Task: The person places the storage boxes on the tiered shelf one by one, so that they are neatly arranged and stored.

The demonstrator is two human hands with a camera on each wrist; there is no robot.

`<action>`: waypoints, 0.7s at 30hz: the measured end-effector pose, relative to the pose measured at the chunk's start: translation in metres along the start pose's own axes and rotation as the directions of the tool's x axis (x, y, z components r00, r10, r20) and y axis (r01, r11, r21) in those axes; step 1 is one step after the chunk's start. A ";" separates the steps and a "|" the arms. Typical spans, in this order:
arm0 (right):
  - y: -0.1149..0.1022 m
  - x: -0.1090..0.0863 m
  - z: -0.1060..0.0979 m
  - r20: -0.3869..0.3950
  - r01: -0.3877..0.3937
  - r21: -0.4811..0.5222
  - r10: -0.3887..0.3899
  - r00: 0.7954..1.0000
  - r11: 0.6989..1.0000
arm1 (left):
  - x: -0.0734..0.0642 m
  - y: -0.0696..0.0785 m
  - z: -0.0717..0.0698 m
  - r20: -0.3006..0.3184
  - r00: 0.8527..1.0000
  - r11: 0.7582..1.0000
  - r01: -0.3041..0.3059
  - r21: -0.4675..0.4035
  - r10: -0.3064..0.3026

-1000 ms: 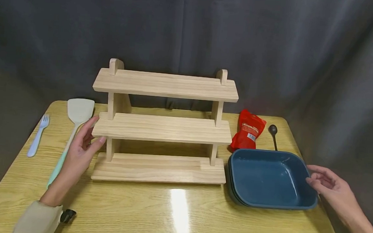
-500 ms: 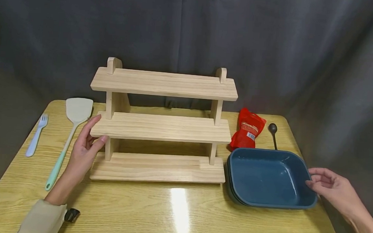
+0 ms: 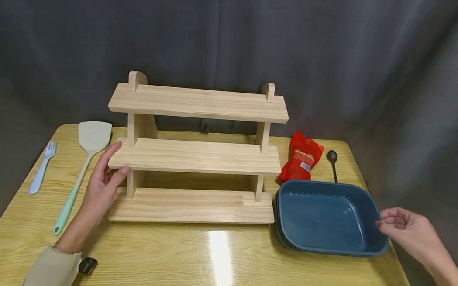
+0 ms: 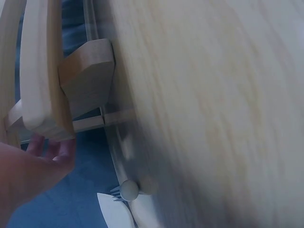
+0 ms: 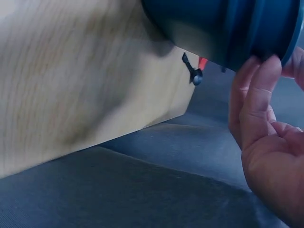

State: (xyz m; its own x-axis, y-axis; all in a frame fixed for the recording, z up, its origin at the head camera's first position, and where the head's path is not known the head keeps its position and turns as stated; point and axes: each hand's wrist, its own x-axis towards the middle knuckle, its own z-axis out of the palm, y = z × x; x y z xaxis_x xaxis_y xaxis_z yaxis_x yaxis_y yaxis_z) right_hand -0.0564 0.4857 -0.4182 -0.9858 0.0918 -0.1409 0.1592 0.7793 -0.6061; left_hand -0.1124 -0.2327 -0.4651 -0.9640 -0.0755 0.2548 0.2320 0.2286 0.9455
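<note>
Head: left hand [image 3: 99,192] grips pale wooden three-tier rack [image 3: 195,157], centre, by left end; right hand [image 3: 414,235] pinches right rim of stacked dark-blue rectangular tubs [image 3: 326,223], beside rack. Tubs hide handle end of slim black spoon [image 3: 332,156]. Left wrist: rack cut off. Right wrist: tubs cut off; red packet [image 5: 203,63] just a sliver.

From a distance, I held the left hand [image 3: 99,192] forward in a grip, its thumb [image 3: 119,177] and fingers [image 3: 106,156] parted, and the right hand [image 3: 412,233] well apart from it in a pinch, its fingers bent, with both wrists [image 3: 74,235] slanting inward.
</note>
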 end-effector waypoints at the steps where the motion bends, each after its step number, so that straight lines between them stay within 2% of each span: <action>1: -0.002 -0.001 -0.001 0.005 0.003 -0.010 -0.003 1.000 1.000 | 0.000 0.000 0.000 0.001 1.000 1.000 -0.002 0.004 0.002; 7: -0.011 -0.002 -0.007 0.007 0.030 -0.058 -0.029 1.000 0.998 | -0.002 -0.001 -0.001 0.001 1.000 1.000 -0.006 0.019 0.006; 10: -0.012 -0.001 -0.007 0.004 0.062 -0.003 -0.062 0.998 0.998 | -0.001 -0.001 -0.001 0.001 1.000 1.000 -0.006 -0.009 0.006; 13: -0.008 -0.002 -0.006 0.014 0.121 0.092 -0.123 0.992 0.988 | 0.000 -0.002 -0.001 0.006 1.000 0.999 -0.011 -0.038 0.011; 16: -0.001 -0.003 -0.005 0.014 0.189 0.204 -0.196 0.981 0.961 | 0.001 -0.002 0.000 0.015 1.000 0.999 -0.013 -0.049 0.014; 19: 0.005 -0.003 -0.005 0.009 0.233 0.347 -0.252 0.968 0.909 | 0.001 -0.002 0.000 0.017 1.000 1.000 -0.016 -0.024 0.016; 21: 0.007 -0.003 -0.004 0.009 0.235 0.441 -0.266 0.964 0.866 | 0.000 -0.002 -0.001 0.016 1.000 1.000 -0.015 -0.022 0.015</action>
State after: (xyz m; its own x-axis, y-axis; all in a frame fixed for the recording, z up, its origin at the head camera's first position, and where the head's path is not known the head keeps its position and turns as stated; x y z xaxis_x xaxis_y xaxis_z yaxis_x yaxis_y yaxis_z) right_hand -0.0528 0.4936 -0.4188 -0.9920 -0.1249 0.0183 -0.0700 0.4228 -0.9035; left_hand -0.1129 -0.2339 -0.4668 -0.9623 -0.0563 0.2660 0.2492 0.2087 0.9457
